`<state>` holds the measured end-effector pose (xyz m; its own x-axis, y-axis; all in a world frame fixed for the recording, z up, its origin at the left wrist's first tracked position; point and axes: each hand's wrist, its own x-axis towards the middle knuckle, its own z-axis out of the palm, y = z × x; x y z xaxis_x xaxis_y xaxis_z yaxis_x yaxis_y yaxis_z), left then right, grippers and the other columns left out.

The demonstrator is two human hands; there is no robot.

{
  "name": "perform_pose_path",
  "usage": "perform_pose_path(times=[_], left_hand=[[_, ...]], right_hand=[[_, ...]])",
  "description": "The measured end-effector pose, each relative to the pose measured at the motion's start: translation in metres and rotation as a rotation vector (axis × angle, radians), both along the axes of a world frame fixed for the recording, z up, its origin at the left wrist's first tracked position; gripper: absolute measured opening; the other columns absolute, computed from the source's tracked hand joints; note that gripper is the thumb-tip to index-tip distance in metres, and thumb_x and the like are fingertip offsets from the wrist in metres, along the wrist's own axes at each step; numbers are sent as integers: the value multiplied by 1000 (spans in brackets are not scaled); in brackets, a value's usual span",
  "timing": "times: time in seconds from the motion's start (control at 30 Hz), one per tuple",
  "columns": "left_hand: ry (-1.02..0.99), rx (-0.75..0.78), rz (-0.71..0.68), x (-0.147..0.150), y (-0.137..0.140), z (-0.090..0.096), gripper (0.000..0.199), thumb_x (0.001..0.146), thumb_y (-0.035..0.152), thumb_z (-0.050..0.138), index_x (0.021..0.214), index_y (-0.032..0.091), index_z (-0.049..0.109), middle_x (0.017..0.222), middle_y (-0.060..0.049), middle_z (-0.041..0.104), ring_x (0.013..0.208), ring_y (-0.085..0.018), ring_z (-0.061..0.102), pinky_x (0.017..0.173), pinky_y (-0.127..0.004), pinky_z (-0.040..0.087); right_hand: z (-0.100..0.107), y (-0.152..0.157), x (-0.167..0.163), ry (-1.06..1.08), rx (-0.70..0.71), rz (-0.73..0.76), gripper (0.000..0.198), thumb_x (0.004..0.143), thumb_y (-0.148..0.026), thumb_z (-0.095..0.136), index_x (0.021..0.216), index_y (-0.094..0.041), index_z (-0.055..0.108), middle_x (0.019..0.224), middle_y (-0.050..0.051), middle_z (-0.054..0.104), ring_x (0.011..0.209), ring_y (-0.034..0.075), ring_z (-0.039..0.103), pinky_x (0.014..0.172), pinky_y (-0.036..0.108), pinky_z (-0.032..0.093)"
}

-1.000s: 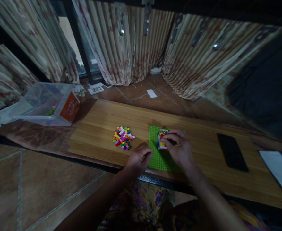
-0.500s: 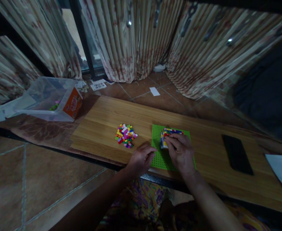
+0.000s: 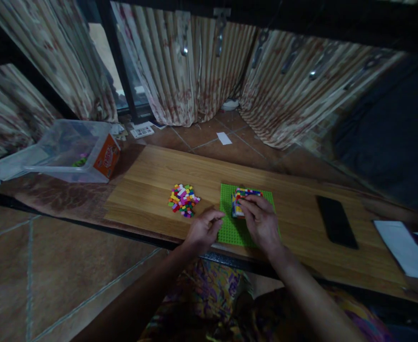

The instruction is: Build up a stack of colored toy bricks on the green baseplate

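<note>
On the bench point(image 3: 151, 175), the brick pile point(image 3: 183, 200) sits left of the baseplate point(image 3: 230, 228) carrying the brick block point(image 3: 246, 198), phone point(image 3: 336, 222) well to the right, plastic tub point(image 3: 75, 151) far left behind.

One square green studded plastic baseplate point(image 3: 230, 230), one multicoloured brick block point(image 3: 246, 194), one loose multicoloured brick pile point(image 3: 183, 200) at nine o'clock. One flat black phone point(image 3: 335, 222), one clear plastic tub point(image 3: 73, 151).

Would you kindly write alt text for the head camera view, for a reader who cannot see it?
A person's right hand presses on a multicoloured brick block on a green baseplate, while the left hand rests at the baseplate's left edge. On the wooden board lie a loose brick pile and a dark phone.
</note>
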<state>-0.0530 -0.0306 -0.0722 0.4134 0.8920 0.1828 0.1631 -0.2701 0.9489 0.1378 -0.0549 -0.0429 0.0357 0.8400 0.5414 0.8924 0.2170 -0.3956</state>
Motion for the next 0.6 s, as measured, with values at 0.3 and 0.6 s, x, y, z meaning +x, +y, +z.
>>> perform_pose_path(times=[0.3,0.6], left_hand=[[-165,-138,-27,-1,2,-12,24,84,26,60,106,17,66,98,-7,72,91,-17,68,83,-29,55],[-200,-166,-89,-3,1,-8,30,84,28,62,112,17,63,96,-8,74,86,-18,69,82,-31,55]], right_hand=[[6,-39,-49,233,-108,-23,23,93,-28,53,108,-21,67,104,9,67,97,21,63,86,37,53],[4,-39,-54,432,-212,18,18,92,-27,52,97,-23,69,92,5,69,85,18,65,77,32,52]])
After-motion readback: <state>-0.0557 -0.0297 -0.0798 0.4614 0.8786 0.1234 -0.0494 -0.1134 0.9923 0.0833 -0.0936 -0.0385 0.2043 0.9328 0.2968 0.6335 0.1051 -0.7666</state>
